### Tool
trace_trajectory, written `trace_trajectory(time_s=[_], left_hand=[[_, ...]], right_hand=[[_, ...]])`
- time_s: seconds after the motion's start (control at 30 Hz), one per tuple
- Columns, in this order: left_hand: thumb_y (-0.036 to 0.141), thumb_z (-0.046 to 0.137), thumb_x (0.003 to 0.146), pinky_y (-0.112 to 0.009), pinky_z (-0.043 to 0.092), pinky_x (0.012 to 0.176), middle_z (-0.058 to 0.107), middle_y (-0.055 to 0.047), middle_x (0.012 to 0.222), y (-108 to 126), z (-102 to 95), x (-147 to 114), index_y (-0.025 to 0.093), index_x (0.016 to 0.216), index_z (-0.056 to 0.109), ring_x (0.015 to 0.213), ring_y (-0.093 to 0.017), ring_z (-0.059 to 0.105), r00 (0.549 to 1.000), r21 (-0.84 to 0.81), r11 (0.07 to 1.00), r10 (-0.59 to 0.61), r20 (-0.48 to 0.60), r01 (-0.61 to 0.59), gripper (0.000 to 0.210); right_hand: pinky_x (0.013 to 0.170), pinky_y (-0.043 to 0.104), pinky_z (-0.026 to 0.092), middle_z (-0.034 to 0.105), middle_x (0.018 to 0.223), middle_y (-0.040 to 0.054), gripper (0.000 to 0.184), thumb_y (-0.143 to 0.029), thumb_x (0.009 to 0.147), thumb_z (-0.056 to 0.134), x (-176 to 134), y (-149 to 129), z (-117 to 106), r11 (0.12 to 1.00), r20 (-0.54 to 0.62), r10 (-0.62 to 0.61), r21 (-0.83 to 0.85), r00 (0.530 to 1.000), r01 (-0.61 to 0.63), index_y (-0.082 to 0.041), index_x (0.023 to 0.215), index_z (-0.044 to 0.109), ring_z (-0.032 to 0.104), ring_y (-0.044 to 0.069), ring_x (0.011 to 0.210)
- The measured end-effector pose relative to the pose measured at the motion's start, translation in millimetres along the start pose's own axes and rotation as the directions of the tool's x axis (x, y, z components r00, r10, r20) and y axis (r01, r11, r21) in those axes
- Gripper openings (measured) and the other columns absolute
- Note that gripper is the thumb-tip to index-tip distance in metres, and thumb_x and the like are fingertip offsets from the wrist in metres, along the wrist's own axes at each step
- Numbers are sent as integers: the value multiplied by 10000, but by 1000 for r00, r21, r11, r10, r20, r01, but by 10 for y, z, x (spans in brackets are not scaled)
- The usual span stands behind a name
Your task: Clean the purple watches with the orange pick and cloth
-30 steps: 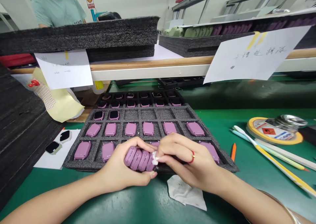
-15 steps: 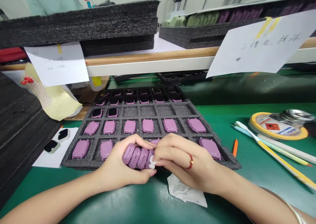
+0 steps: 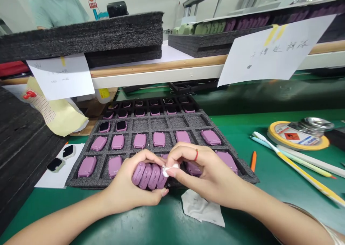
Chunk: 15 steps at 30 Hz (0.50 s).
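Note:
My left hand (image 3: 121, 189) is wrapped round a row of several purple watch cases (image 3: 146, 176), held side by side with their narrow edges facing me. Between the thumb and fingers of my right hand (image 3: 207, 171) is a small white wad (image 3: 170, 170), pressed against the right end of that row. Whether it is cotton or tissue I cannot tell. Behind both hands lies a black foam tray (image 3: 159, 124). Its front rows hold purple cases (image 3: 140, 140) back side up; farther rows show dark screens. My hands hide part of the nearest row.
A crumpled white cloth (image 3: 201, 209) lies below my right hand. Two watches (image 3: 56, 164) rest on white paper at left. At right are a yellow tape roll (image 3: 299, 135), an orange stick (image 3: 253, 161) and several pens. A shelf (image 3: 161, 71) spans the back; a person (image 3: 58, 11) is beyond.
My right hand has shifted slightly, with its fingers turned so that more of the white wad shows at the end of the row. The left hand keeps its hold. The view has tilted a little.

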<state>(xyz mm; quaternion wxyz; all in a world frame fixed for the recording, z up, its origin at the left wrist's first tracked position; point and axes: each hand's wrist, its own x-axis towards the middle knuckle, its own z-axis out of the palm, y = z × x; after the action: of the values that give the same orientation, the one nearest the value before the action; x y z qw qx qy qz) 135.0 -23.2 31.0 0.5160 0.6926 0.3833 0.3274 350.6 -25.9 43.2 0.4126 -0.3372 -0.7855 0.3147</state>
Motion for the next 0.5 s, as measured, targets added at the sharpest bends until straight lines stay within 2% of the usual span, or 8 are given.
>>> trace_trajectory(time_s=[0.13, 0.3, 0.43, 0.5], left_hand=[[87, 828, 683, -299, 525, 1017, 747, 16, 1147, -42, 3, -2, 311, 1212, 595, 1114, -198, 706, 997, 4, 998, 64, 46, -65, 620], [93, 829, 698, -299, 516, 1040, 760, 37, 1186, -64, 20, -29, 346, 1308, 536, 1144, -194, 710, 997, 66, 995, 66, 39, -68, 722], [88, 819, 691, -297, 559, 959, 770, 25, 1160, -28, 17, -41, 321, 1298, 529, 1046, -190, 741, 999, 83, 995, 43, 24, -45, 713], [89, 820, 685, -305, 552, 974, 770, 22, 1159, -16, 13, -35, 316, 1300, 530, 1032, -186, 740, 999, 96, 995, 38, 19, -40, 717]], right_hand=[[586, 213, 485, 647, 758, -12, 91, -156, 902, 632, 2, -112, 39, 992, 3, 125, -4, 992, -125, -202, 825, 646, 595, 101, 656], [545, 233, 464, 598, 671, -19, 123, -156, 843, 609, 28, -145, 183, 979, -98, 204, 1, 974, -205, -197, 729, 594, 567, 107, 583], [563, 250, 485, 604, 661, -17, 98, -207, 811, 625, 58, -119, 195, 925, -93, 353, 188, 931, -332, -198, 725, 581, 566, 116, 580], [605, 264, 513, 626, 695, -6, 97, -249, 806, 642, 47, -118, 157, 887, -76, 393, 293, 916, -357, -196, 744, 591, 585, 126, 618]])
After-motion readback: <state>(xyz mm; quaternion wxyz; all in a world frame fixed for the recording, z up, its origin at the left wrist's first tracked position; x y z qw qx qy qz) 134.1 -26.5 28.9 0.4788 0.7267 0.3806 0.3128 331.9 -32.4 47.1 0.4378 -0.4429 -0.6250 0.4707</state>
